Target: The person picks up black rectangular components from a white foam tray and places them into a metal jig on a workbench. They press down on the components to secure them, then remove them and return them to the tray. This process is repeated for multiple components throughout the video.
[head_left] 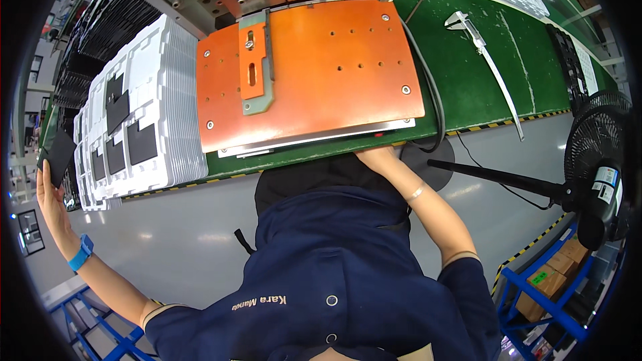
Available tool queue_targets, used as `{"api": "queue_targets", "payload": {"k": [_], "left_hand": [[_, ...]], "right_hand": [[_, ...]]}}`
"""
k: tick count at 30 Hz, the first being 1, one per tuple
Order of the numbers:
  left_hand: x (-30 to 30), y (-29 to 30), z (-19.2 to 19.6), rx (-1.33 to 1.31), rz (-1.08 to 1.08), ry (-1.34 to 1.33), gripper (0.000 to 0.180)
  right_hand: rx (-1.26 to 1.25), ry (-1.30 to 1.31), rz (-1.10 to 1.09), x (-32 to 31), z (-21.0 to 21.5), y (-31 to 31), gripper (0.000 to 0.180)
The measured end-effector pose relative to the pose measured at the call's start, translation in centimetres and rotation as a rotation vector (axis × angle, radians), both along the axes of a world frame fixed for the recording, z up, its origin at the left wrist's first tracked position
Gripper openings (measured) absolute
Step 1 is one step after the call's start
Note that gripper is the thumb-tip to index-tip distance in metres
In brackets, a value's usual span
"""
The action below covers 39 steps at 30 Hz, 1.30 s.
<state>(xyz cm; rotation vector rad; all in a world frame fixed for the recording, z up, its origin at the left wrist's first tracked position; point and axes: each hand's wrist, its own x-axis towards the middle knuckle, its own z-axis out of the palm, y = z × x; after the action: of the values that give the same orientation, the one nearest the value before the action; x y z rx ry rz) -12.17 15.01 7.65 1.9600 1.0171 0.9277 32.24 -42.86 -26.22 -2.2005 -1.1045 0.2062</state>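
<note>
1. Black plate (60, 152): pinched in the left hand (56, 199), just left of the white trays (182, 127).
2. Right hand (377, 156): at the green bench's (321, 154) front edge; fingers hidden, grip cannot be told.
3. Step seems single-plate handling; next needs a steady edge grip.

Illumination: we record bright, mostly even indoor light, apparently from overhead. Glare: pale streaks on the grey floor (167, 207), lower left and right of centre; soft sheen across the orange plate (321, 87). Shadow: narrow dark band beneath that plate's front edge. Tone: we find little surface detail in the black sheet (61, 152) at far left. Focus: centre crisp, outer background soft. Distortion: fisheye bend along the green table (468, 93); black vignette at the corners.
</note>
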Motion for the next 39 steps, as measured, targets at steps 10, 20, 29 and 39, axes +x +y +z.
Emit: {"api": "queue_targets", "payload": {"k": [10,20,29,39], "left_hand": [[-0.3,-1.5,1.3,0.078,0.041,0.096,0.038],[1.0,-2.6,0.4,0.009,0.056,0.091,0.033],[0.8,-2.4,0.2,0.017,0.034,0.100,0.033],[2.9,-4.2,0.3,0.011,0.026,0.076,0.033]], "right_hand": [[0.264,0.431,0.117,-3.0,-5.9,8.7,0.047],[0.232,0.385,0.067,-2.2,-6.7,8.0,0.047],[0.235,0.377,0.066,-1.1,-7.0,6.9,0.048],[0.239,0.368,0.029,-1.0,-7.4,6.9,0.048]]}}
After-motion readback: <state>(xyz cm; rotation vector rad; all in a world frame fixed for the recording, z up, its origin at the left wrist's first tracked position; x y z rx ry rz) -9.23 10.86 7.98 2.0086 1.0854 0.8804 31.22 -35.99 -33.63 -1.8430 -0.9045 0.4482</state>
